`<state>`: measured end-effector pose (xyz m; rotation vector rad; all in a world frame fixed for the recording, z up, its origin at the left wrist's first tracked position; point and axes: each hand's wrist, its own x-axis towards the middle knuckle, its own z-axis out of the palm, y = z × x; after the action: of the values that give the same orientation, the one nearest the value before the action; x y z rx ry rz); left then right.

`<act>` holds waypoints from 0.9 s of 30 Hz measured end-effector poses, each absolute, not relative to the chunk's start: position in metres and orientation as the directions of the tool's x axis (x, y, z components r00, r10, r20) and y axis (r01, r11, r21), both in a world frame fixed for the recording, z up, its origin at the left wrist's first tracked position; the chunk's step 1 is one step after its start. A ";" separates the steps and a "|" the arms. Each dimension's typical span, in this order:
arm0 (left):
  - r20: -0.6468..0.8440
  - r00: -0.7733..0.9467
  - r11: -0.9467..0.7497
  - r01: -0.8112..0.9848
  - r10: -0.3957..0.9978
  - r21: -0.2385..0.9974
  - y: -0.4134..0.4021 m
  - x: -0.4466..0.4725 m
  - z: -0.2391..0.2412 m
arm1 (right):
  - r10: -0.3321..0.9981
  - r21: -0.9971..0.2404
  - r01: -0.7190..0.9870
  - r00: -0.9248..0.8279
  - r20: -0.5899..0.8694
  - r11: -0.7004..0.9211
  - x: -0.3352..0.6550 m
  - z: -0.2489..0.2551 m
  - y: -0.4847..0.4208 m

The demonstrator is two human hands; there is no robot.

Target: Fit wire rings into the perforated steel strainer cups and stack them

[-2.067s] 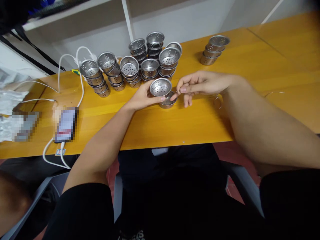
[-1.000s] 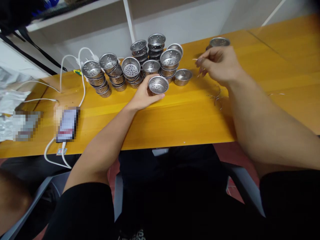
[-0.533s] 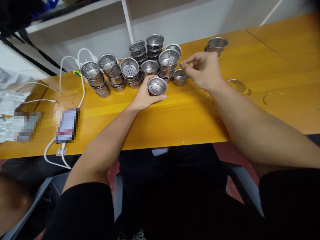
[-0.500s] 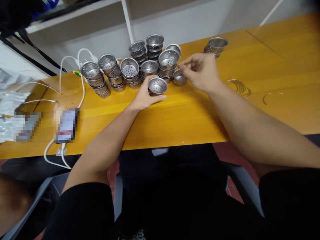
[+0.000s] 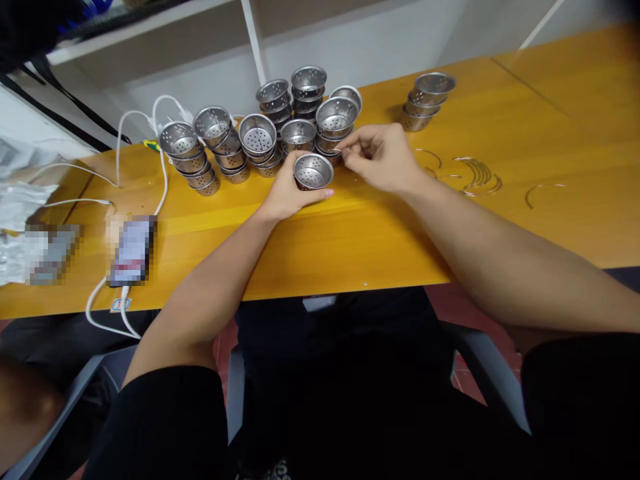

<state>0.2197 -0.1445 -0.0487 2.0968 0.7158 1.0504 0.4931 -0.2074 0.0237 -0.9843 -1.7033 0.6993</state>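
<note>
My left hand (image 5: 285, 193) is wrapped round a small perforated steel cup (image 5: 313, 171) standing on the yellow wooden table (image 5: 350, 233). My right hand (image 5: 383, 159) sits just right of that cup with thumb and fingers pinched together near its rim. What the pinch holds is too thin to make out. Behind the hands stand several stacks of the same perforated cups (image 5: 260, 140).
A smaller stack of steel cups (image 5: 425, 100) stands at the back right. Curved wire pieces (image 5: 475, 172) lie on the table right of my right hand. A phone (image 5: 131, 250) with white cables (image 5: 160, 153) and plastic bags (image 5: 20, 207) lie at the left.
My right hand went out to the back right, then came back left and nearer to the cup held by my left hand. A loose cup beside the stacks is hidden behind it.
</note>
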 end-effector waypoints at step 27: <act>0.438 0.594 -0.642 0.181 0.675 0.745 -0.164 0.232 -0.046 | 0.856 -0.728 0.466 -0.154 0.493 0.503 0.475 0.021 -0.218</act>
<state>0.2323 -0.1641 -0.0464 2.1595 0.6749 0.9630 0.4748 -0.2177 0.0209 -1.1103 -1.7918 0.5130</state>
